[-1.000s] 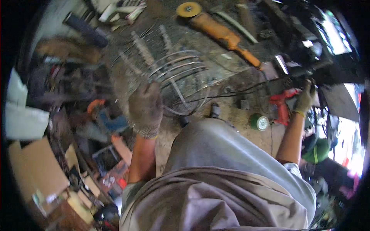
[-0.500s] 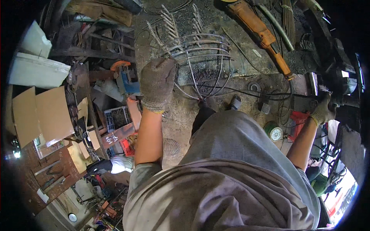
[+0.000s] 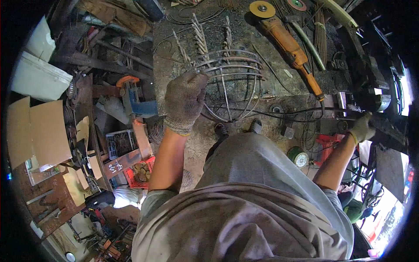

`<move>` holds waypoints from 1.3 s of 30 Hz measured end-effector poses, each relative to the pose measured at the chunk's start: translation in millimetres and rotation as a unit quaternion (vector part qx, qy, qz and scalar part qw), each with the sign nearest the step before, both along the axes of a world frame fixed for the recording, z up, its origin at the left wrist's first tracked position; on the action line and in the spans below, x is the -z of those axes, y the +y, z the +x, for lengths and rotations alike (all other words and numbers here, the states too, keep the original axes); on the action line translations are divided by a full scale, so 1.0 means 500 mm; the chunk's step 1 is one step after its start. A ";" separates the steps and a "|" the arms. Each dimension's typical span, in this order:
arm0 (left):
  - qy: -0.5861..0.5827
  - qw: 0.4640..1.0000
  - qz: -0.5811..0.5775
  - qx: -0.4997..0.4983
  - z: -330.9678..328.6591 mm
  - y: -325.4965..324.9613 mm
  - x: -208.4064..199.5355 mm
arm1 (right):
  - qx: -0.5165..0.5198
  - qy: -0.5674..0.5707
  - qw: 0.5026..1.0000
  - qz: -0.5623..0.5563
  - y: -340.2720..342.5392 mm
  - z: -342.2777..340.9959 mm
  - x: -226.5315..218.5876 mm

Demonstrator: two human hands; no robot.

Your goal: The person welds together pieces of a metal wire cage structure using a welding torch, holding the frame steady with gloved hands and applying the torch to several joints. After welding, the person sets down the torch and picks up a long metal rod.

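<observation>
My gloved left hand (image 3: 186, 102) is closed in a fist at the left end of a rounded cage of bent metal rods (image 3: 224, 89). Curved bars cross its top, and it overhangs the near edge of the workbench. Several twisted metal rods (image 3: 199, 37) point away just beyond it; whether they are joined to it I cannot tell. Far to the right, my gloved right hand (image 3: 363, 127) is at a dark metal bar (image 3: 390, 115) of a machine, its fingers mostly hidden at the bar.
An orange angle grinder (image 3: 286, 46) with a yellow disc lies on the workbench (image 3: 170, 48), its cable trailing toward me. Nearby lie a hammer (image 3: 307, 43) and a bundle of thin rods (image 3: 320, 35). A blue clamp (image 3: 142, 105) is at left, a green round-dialled scale (image 3: 298, 157) on the floor.
The view has tilted forward, bringing the grinder's yellow disc fully into sight. Both hands stay at about the same places on the metal cage and the machine.
</observation>
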State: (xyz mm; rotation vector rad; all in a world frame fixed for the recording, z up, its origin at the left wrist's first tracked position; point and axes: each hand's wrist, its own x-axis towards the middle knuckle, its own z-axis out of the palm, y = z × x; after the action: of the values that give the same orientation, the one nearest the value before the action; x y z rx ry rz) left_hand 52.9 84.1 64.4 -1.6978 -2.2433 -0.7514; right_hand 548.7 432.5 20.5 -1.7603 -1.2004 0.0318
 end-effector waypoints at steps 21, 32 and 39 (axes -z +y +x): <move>-0.023 0.998 -0.054 0.001 -0.007 -0.009 0.005 | -0.485 0.402 0.771 -0.096 -0.235 -0.190 -0.141; -0.050 0.997 -0.052 0.031 -0.015 -0.007 0.012 | -0.530 0.335 0.752 -0.205 -0.275 -0.213 -0.146; 0.024 0.998 -0.052 -0.002 -0.003 -0.006 0.003 | -0.522 0.231 0.769 -0.288 -0.299 -0.269 -0.184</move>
State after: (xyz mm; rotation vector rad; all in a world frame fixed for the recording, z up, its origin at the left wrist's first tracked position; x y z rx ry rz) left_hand 51.4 81.0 62.7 -1.7378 -2.2887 -0.5969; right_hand 414.2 282.8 112.7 -1.1702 -1.7264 1.5407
